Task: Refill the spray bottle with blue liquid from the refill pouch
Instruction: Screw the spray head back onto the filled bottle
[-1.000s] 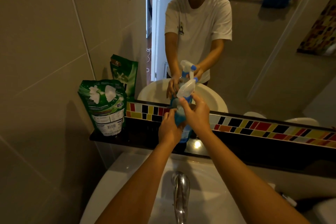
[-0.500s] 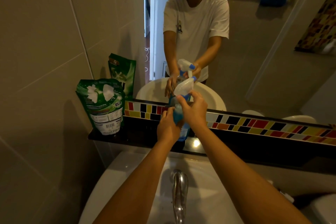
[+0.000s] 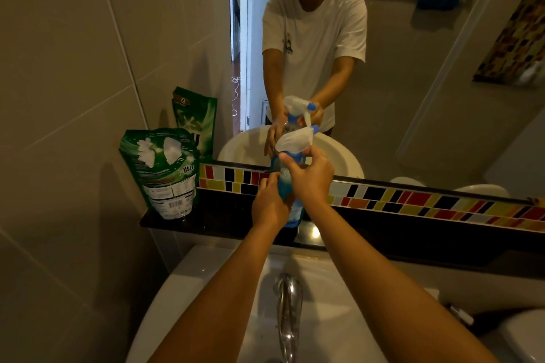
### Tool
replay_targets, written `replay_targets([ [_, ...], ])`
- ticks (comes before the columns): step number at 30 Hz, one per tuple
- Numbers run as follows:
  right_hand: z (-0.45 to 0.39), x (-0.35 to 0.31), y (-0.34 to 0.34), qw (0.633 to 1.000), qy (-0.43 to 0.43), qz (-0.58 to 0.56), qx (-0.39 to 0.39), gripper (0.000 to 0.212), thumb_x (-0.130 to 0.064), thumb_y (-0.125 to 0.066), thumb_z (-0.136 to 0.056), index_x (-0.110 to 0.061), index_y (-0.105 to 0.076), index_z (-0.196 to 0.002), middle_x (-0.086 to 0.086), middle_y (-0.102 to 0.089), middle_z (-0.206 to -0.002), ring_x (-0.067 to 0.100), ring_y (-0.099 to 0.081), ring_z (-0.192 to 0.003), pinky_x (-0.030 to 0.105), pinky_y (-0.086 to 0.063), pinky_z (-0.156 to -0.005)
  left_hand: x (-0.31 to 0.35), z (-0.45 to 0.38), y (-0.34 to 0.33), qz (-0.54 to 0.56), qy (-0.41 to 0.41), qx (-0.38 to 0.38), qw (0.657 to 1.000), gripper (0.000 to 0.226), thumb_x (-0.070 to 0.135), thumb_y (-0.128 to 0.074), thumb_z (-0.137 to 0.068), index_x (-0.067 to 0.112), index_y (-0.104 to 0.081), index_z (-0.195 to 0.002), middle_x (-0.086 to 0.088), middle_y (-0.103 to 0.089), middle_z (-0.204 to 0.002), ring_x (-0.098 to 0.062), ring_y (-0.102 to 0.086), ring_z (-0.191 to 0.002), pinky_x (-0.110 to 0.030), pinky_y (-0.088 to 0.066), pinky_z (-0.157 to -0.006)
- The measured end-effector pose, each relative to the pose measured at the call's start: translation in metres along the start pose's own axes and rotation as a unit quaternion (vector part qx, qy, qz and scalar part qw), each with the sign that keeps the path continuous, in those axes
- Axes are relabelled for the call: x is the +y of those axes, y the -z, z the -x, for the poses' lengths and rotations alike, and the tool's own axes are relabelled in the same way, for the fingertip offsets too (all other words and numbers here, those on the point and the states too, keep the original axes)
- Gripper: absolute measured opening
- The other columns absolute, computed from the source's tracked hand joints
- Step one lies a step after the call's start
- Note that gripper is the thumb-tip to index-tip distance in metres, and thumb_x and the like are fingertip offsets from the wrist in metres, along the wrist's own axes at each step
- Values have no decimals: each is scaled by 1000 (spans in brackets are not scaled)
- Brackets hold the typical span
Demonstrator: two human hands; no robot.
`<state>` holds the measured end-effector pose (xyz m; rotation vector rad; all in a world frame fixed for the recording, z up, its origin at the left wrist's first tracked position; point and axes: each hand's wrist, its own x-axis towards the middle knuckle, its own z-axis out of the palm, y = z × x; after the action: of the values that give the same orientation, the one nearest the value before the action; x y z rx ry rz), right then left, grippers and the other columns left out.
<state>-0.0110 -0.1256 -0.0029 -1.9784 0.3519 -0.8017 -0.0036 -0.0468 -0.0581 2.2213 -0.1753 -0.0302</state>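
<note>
A clear spray bottle (image 3: 294, 215) holding blue liquid stands upright on the black shelf (image 3: 224, 222) below the mirror. Its white trigger head (image 3: 295, 138) has a blue nozzle tip pointing right. My left hand (image 3: 269, 205) is wrapped around the bottle's body. My right hand (image 3: 311, 178) grips the blue collar at the neck, just under the trigger head. The green refill pouch (image 3: 162, 172) stands upright on the shelf's left end, apart from both hands.
A white sink (image 3: 212, 283) with a chrome tap (image 3: 287, 309) lies directly below my arms. A coloured tile strip (image 3: 413, 200) runs along the mirror's base. The mirror (image 3: 413, 68) reflects a person, the bottle and the pouch. A tiled wall closes the left side.
Both hands stay on the bottle at the shelf. The trigger head has shifted slightly as my right hand works at the neck.
</note>
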Motion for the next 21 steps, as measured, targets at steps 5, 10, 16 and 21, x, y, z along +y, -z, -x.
replay_targets([
  [5,3,6,2,1000,1,-10,-28,40,-39,-71,-80,-11,-64,-107,7,-68,-108,19,-64,-98,34,-56,-83,1,1,0,-13,9,-6,1000,56,26,-68,-86,23,-41,-135,-5,-47,-139,-31,-54,-120,-45,-53,-94],
  [10,-3,1,3,999,-4,14,-35,40,-38,-72,-79,-11,-63,-107,7,-68,-106,21,-66,-95,39,-57,-82,2,1,0,-11,6,-5,1000,56,28,-68,-86,21,-41,-134,-6,-48,-138,-31,-55,-118,-47,-53,-92],
  [16,5,-5,-6,999,-22,-10,28,51,-44,-77,-73,-13,-60,-110,4,-68,-107,17,-64,-99,36,-56,-85,1,1,3,-10,18,-11,1000,52,24,-66,-88,22,-42,-134,-5,-49,-137,-30,-57,-115,-49,-53,-92],
  [21,5,4,4,999,13,22,-37,40,-40,-65,-86,-14,-60,-116,4,-67,-110,17,-63,-100,28,-51,-81,3,1,4,-33,4,-10,999,55,25,-67,-86,23,-41,-134,-4,-46,-138,-30,-56,-115,-47,-53,-93],
])
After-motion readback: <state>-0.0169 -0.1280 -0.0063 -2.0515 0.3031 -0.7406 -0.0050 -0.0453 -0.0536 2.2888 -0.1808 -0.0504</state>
